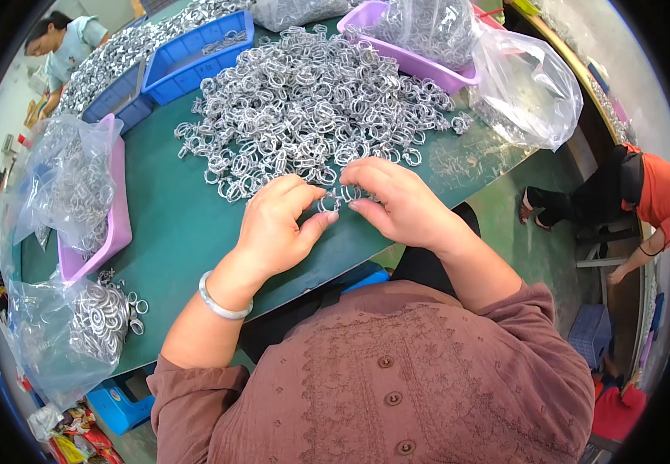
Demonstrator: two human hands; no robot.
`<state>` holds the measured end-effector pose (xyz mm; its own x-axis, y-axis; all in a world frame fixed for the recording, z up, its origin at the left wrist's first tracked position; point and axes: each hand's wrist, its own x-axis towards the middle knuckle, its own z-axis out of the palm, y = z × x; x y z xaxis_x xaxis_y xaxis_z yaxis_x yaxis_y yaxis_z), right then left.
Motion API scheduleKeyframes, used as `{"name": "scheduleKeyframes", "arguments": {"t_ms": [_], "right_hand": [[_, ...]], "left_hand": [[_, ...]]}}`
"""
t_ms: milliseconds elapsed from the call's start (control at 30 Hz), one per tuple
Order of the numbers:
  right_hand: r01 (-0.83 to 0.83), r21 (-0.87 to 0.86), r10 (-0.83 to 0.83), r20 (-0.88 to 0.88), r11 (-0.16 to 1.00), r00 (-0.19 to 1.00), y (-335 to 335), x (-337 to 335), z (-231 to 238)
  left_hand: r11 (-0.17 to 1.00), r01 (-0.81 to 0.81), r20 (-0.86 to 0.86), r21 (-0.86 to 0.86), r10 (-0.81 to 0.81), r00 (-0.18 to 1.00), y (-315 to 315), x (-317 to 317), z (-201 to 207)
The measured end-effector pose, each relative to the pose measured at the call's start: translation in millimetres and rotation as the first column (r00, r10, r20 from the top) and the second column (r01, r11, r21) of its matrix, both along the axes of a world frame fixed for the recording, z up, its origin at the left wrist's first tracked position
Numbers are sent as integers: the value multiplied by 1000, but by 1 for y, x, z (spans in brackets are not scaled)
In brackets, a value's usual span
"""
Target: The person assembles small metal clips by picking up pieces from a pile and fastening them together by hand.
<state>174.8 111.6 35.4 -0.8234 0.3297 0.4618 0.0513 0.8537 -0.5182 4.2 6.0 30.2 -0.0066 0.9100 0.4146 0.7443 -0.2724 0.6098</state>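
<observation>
A big heap of small silver metal clips covers the green table in front of me. My left hand, with a pale bangle on the wrist, pinches one clip between thumb and fingers at the heap's near edge. My right hand meets it from the right, fingertips closed on a short row of clips. Both hands touch over the table's front edge.
A purple tray with a clear bag of clips stands at the left, another purple tray with a bag at the back right. Blue bins sit behind. A bag of coiled rings lies near left. Other people sit at far left and right.
</observation>
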Motion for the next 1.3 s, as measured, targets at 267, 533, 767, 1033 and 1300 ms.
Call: {"name": "scheduleKeyframes", "arguments": {"t_ms": [267, 533, 767, 1033, 1300], "right_hand": [[-188, -861, 23, -201, 472, 979, 6, 4, 6], [-355, -921, -5, -360, 163, 933, 3, 2, -4], [-410, -901, -1, -414, 138, 910, -4, -2, -17], [-325, -903, -21, -345, 280, 938, -9, -2, -17], [-312, -914, -14, -327, 258, 945, -10, -2, -18]], "left_hand": [[995, 58, -282, -85, -80, 956, -4, 5, 4], [999, 35, -80, 37, -32, 996, -1, 2, 1], [993, 112, 534, -32, -78, 842, -5, 5, -4], [985, 145, 824, -90, -8, 566, -6, 7, -11], [969, 184, 872, -163, 55, 486, -5, 4, -14]]}}
